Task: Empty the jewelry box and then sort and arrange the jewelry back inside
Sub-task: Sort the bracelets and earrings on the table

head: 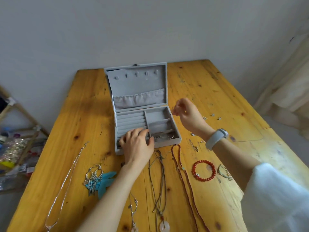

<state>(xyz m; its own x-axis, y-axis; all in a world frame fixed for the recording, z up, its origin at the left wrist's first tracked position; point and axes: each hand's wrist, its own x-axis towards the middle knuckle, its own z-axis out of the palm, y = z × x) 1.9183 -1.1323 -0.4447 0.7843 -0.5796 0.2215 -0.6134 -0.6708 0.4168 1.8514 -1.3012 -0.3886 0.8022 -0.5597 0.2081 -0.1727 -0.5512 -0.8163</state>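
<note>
A grey velvet jewelry box (pixel 130 120) stands open on the wooden table, lid upright. My left hand (pixel 138 143) rests on its front edge over the ring rolls, fingers spread, holding nothing that I can see. My right hand (pixel 187 113) hovers at the box's right rim, pinching a small thin metal piece (pixel 172 111) between thumb and finger. Silver items (pixel 164 135) lie in the front right compartment; the two behind it look bare. In front of the box lie a silver chain (pixel 66 186), dangling earrings (pixel 93 178), cord necklaces (pixel 158 181), a red bead necklace (pixel 185 181) and a red bracelet (pixel 203 170).
Small silver earrings (pixel 212 115) are scattered on the table (pixel 217 91) right of the box. A turquoise feather piece (pixel 107 181) lies by the earrings, and a thin bracelet (pixel 224 172) by the red one. A rack with cluttered bags (pixel 15 148) stands left of the table.
</note>
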